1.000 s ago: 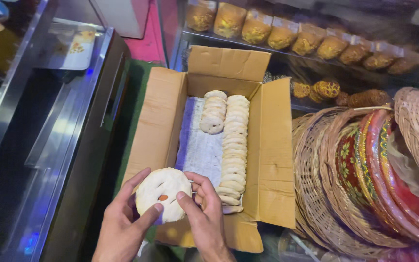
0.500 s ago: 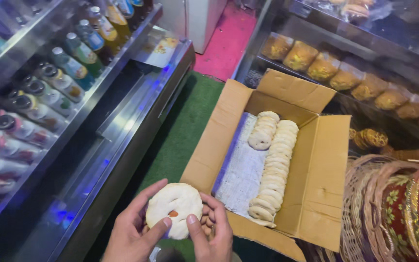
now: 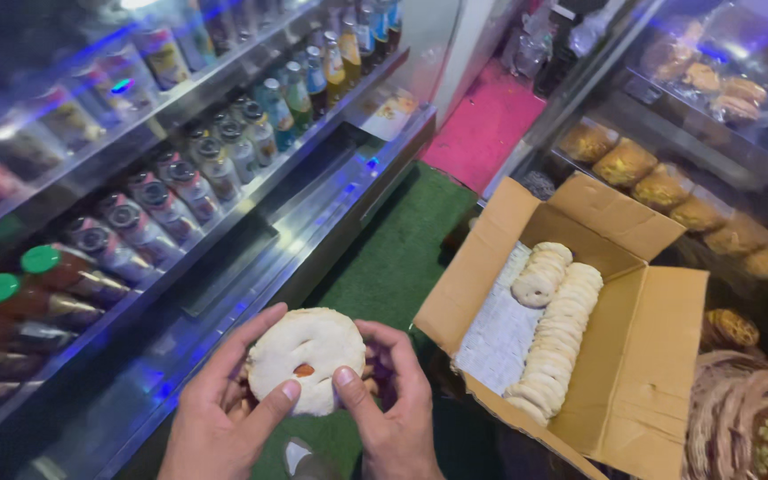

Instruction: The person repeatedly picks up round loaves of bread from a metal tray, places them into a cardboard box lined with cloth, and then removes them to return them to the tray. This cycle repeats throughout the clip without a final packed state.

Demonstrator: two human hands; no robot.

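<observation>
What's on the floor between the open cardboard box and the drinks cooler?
Only green floor mat shows between the cardboard box and the drinks cooler in the head view; nothing sits on it.

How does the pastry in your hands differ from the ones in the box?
The held pastry faces up between both hands, left and right; the boxed pastries stand on edge in a row. The held one shows an orange spot; the boxed ones show only rims. Both are pale, round and flat.

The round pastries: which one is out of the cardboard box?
The round pastry with an orange spot, held between the left hand and right hand. The others lie in rows inside the cardboard box.
</observation>
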